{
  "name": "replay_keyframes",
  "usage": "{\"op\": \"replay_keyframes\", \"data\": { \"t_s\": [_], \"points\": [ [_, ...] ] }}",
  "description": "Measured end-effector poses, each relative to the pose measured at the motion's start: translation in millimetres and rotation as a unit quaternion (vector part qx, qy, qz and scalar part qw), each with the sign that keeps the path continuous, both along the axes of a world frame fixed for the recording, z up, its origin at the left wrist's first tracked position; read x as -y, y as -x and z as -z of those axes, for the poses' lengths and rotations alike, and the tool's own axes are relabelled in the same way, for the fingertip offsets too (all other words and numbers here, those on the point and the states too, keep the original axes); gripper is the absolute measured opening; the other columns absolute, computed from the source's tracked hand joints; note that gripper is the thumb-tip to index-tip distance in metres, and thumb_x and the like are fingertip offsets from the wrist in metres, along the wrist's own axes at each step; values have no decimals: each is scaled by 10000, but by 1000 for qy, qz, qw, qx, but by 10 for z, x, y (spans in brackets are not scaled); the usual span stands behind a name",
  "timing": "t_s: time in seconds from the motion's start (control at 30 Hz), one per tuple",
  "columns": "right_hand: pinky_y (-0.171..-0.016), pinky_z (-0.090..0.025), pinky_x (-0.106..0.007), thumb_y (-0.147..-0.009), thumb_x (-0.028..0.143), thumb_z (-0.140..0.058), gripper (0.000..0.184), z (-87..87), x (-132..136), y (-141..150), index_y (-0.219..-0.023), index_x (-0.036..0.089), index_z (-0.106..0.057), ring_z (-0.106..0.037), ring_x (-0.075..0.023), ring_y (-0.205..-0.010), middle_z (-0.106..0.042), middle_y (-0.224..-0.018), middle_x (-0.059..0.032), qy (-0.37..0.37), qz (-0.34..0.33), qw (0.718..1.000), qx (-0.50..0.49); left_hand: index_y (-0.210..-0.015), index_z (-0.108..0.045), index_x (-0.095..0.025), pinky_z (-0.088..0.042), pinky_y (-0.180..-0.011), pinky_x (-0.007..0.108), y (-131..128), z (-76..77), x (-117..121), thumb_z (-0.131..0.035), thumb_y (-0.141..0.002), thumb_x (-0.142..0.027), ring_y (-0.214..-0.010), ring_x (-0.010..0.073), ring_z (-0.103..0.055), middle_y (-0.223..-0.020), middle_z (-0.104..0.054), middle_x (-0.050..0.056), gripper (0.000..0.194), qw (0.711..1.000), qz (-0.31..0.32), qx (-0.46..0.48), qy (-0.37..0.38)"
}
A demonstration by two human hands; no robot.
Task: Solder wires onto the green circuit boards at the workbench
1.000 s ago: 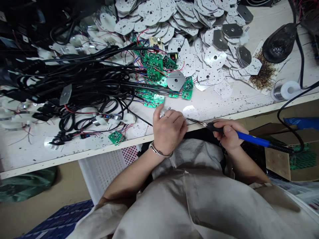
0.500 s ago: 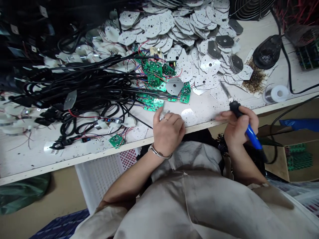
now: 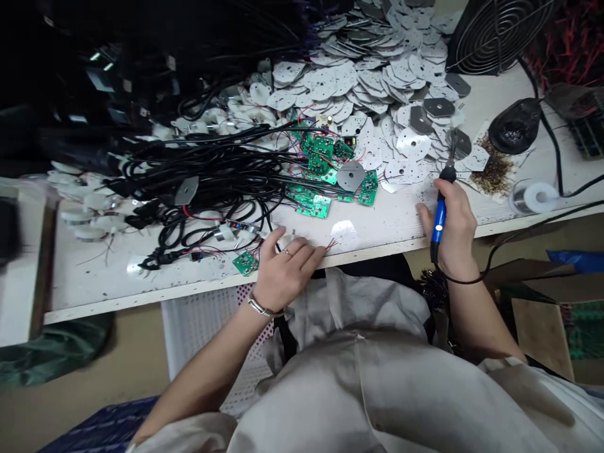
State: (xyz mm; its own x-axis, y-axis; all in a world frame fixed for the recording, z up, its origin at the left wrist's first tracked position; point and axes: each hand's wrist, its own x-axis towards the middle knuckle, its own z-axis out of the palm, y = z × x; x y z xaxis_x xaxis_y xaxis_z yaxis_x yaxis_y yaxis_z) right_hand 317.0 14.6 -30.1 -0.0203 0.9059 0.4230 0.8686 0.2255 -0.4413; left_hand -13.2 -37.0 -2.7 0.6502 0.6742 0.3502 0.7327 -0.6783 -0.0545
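My right hand (image 3: 452,220) is shut on the blue-and-black handle of a soldering iron (image 3: 440,217), with its thin tip pointing away from me over white LED plates (image 3: 408,143). My left hand (image 3: 284,270) rests at the front edge of the white workbench (image 3: 387,231), fingers lightly curled. It lies next to a small green circuit board (image 3: 245,263) and thin red wires (image 3: 331,244). Ahead of it are several green circuit boards (image 3: 314,205). Nothing shows clearly in its grip.
A thick tangle of black power cables (image 3: 212,173) spreads across the bench's left side. A wire fan guard (image 3: 495,31), dark iron stand (image 3: 515,126), scattered flux debris (image 3: 491,175) and solder spool (image 3: 533,198) lie far right. A white crate (image 3: 202,340) sits below.
My right hand has lifted the soldering iron from near the bench edge and turned it upright over the plates. The whole view has swung, shifting the bench and my left hand leftward.
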Motion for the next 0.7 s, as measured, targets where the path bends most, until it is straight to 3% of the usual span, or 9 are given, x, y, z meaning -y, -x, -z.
{"op": "replay_keyframes", "data": {
  "t_s": [0.13, 0.27, 0.43, 0.53, 0.7],
  "points": [
    [-985, -516, -441, -900, 301, -593, 450, -18, 45, -1, -1331, 229, -485, -585, -270, -1167, -592, -1246, -126, -7, -22, 1000, 2, -1104, -646, -280, -351, -1099, 479, 423, 18, 33, -552, -937, -166, -879, 162, -650, -860, -720, -20, 223, 998, -41, -25, 33],
    [-936, -542, -392, -876, 304, -641, 460, 14, 220, 154, -1309, 229, -505, -607, -261, -1131, -593, -1245, -130, -25, -57, 998, 0, -1027, -678, -287, -329, -1101, 535, 509, 37, 15, -611, -912, -326, -869, 211, -655, -845, -711, 7, 139, 995, -92, -22, 44],
    [-929, -553, -370, -885, 347, -644, 472, 121, 333, 458, -1323, 266, -487, -614, -251, -1139, -584, -1289, -121, -56, -87, 995, -12, -1094, -659, -254, -278, -1098, 618, 157, -125, 61, -587, -917, -387, -941, 277, -644, -1031, -712, 74, 233, 980, -176, 5, 92],
    [-925, -561, -384, -891, 346, -635, 462, 128, 317, 574, -1322, 274, -481, -616, -257, -1150, -566, -1321, -127, -49, -91, 994, -22, -1151, -626, -227, -288, -1079, 612, -148, -199, 23, -565, -925, -385, -979, 292, -631, -1101, -694, 106, 283, 968, -228, 51, 89],
    [-859, -591, -359, -849, 192, -675, 540, 72, 372, 581, -1334, 264, -448, -647, -241, -1114, -636, -1198, -115, -132, -104, 983, -69, -1217, -582, -181, -309, -1070, 543, -540, -55, -268, -566, -920, -406, -1074, 299, -598, -1190, -660, 143, 373, 963, -248, 88, 48]
  ]
}}
